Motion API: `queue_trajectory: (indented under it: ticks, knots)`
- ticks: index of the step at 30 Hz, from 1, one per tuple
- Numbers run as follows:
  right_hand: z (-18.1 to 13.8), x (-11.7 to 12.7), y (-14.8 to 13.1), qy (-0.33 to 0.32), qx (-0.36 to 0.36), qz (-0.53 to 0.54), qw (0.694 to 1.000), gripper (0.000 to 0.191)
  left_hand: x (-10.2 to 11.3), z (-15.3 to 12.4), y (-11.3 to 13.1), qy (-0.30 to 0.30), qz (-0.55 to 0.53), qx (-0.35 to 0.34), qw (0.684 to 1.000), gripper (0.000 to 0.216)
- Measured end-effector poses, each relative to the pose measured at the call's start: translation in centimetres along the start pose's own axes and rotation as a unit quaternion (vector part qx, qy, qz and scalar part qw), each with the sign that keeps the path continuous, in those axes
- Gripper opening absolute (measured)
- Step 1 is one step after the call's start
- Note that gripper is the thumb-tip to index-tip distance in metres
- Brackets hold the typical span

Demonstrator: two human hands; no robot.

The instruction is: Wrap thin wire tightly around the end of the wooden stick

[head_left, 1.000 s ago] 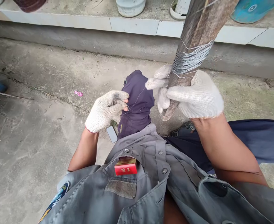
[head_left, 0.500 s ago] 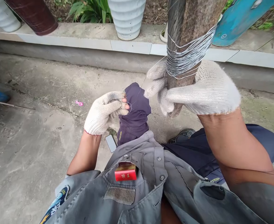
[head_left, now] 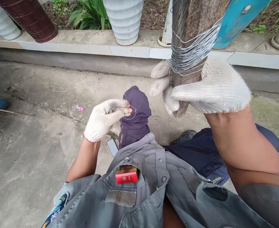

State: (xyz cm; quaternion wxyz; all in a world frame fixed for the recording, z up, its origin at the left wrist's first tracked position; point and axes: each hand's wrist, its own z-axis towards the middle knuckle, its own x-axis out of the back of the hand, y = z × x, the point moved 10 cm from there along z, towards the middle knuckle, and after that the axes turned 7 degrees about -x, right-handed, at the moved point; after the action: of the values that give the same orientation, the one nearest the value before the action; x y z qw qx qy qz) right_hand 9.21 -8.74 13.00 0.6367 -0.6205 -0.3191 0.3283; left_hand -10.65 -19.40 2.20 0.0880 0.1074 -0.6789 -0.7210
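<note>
My right hand (head_left: 201, 87), in a white knit glove, is wrapped around the lower end of a dark wooden pole (head_left: 191, 28). A coil of thin wire (head_left: 191, 52) is wound around the pole just above that hand. One thin strand (head_left: 141, 98) runs down from the coil to my left hand (head_left: 105, 117), also gloved, which pinches the strand's looped end between thumb and fingertips. Both hands hover over my raised knee in dark purple trousers (head_left: 134, 120).
A raised tiled ledge (head_left: 87, 47) runs along the back with a white ribbed pot (head_left: 125, 19), a brown pot (head_left: 27, 19) and a blue board (head_left: 239, 19). A phone (head_left: 112, 147) lies on the concrete floor (head_left: 35, 142). A small pink object (head_left: 80, 108) lies to the left. A red box (head_left: 127, 177) sits in my shirt pocket.
The view has tilted up, showing the pots and plants. My right hand and the pole sit higher in frame. My left hand keeps pinching the wire end, whose loop has shifted slightly.
</note>
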Motion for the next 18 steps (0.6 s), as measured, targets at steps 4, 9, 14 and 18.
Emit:
queue_trajectory:
  ticks: [4,9,14,18]
  knots:
    - [0.6,-0.4,-1.3,-0.006,0.0,-0.066,0.998,0.041,-1.1,0.1,1.7,-0.063,0.079,-0.023,0.995,0.041]
    - [2.0,-2.6,-5.7,-0.059,0.049,-0.234,0.969,0.019,-1.9,0.7,4.8,-0.106,0.219,-0.065,0.968,0.037]
    - [4.2,-6.7,-8.9,-0.14,0.114,-0.37,0.911,0.027,-1.2,1.6,6.3,-0.074,0.324,-0.084,0.939,0.016]
    - [5.4,-9.4,-10.0,-0.173,0.176,-0.412,0.877,0.027,-1.3,1.6,6.0,-0.095,0.31,-0.075,0.943,0.015]
